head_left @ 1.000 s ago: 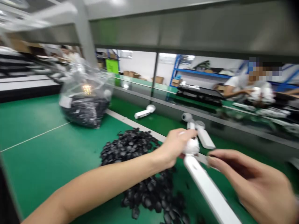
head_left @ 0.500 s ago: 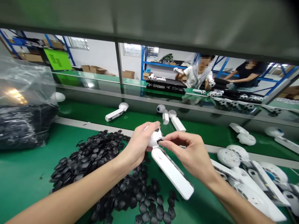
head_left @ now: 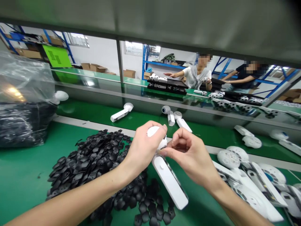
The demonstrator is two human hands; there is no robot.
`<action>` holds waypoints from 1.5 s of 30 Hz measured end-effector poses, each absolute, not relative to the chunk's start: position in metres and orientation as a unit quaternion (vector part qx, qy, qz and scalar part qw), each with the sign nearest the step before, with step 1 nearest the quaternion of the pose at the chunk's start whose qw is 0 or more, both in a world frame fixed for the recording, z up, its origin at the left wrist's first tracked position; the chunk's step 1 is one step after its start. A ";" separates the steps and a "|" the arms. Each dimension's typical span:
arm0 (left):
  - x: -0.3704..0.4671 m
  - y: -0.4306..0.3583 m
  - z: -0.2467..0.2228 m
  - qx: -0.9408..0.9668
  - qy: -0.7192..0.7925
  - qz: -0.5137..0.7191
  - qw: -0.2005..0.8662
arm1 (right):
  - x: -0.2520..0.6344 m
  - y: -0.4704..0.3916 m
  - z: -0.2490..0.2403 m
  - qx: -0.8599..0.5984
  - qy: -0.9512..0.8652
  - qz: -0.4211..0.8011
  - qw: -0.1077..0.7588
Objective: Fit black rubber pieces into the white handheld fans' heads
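Observation:
My left hand [head_left: 147, 146] is wrapped around the round, ball-like head of a white handheld fan [head_left: 169, 182]. The fan's long handle points down toward me, over the green work surface. My right hand [head_left: 188, 153] is closed in a pinch at the lower right side of the head, thumb and forefinger against it. Between those fingertips the small black piece is mostly hidden; only a dark sliver shows. Below and left of my hands spreads a large pile of black pentagonal pieces [head_left: 94, 160], some reaching under the fan.
More white fans [head_left: 254, 191] lie heaped at the right. Several others sit on the green conveyor belt [head_left: 143, 117] ahead. A clear plastic bag [head_left: 23, 122] of black pieces stands at the left. Two people work across the line, near black trays [head_left: 166, 88]. A grey panel [head_left: 150, 22] hangs overhead.
My left hand has turned the fan, so its handle swings slightly left and more toward me. The right pinch now presses closer against the head. Fans on the belt have shifted slightly right.

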State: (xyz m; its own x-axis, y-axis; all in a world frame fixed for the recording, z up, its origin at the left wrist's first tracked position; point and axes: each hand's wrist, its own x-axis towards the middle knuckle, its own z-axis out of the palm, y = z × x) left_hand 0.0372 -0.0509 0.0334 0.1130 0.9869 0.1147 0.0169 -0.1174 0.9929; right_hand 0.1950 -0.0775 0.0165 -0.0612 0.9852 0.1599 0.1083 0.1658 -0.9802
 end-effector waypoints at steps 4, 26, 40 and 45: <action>0.039 -0.054 0.040 0.578 0.453 0.492 0.468 | 0.197 -0.079 0.027 -0.475 -0.575 0.460 0.482; 0.039 -0.048 0.041 0.584 0.427 0.499 0.477 | 0.202 -0.078 0.014 -0.476 -0.740 0.142 0.454; 0.030 -0.011 0.021 0.799 0.326 0.458 0.215 | 0.250 -0.126 -0.017 -0.504 -0.837 0.188 0.102; 0.035 -0.010 0.019 0.794 0.337 0.443 0.245 | 0.245 -0.127 -0.016 -0.484 -0.856 0.180 0.033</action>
